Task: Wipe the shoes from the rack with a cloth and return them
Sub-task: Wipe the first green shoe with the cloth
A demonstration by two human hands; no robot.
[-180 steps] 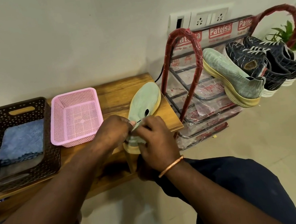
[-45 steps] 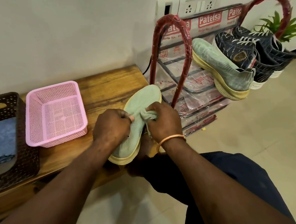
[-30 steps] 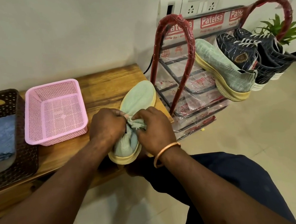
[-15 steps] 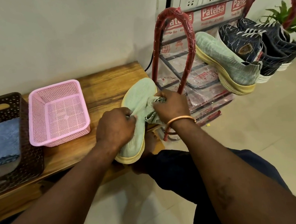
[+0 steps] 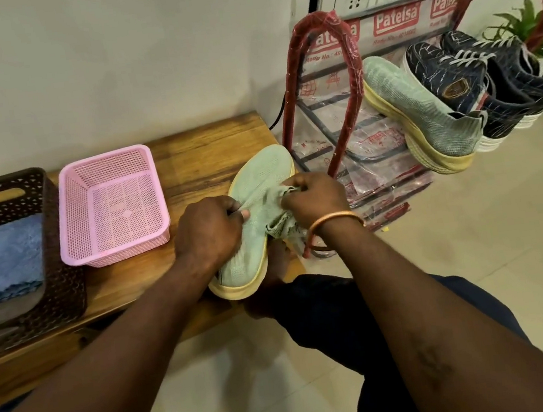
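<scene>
Gripping green shoe (image 5: 259, 179) at bench (image 5: 204, 152) edge, left hand (image 5: 209, 233); right hand (image 5: 317, 199) pinching cloth (image 5: 280, 228), rack (image 5: 321, 21) just beside

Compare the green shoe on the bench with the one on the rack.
The bench shoe lies on the bench; the rack shoe sits tilted on the rack. Left hand grips the bench shoe, right hand holds a cloth to it; no hand touches the rack shoe. Both are green, yellow-soled.
</scene>
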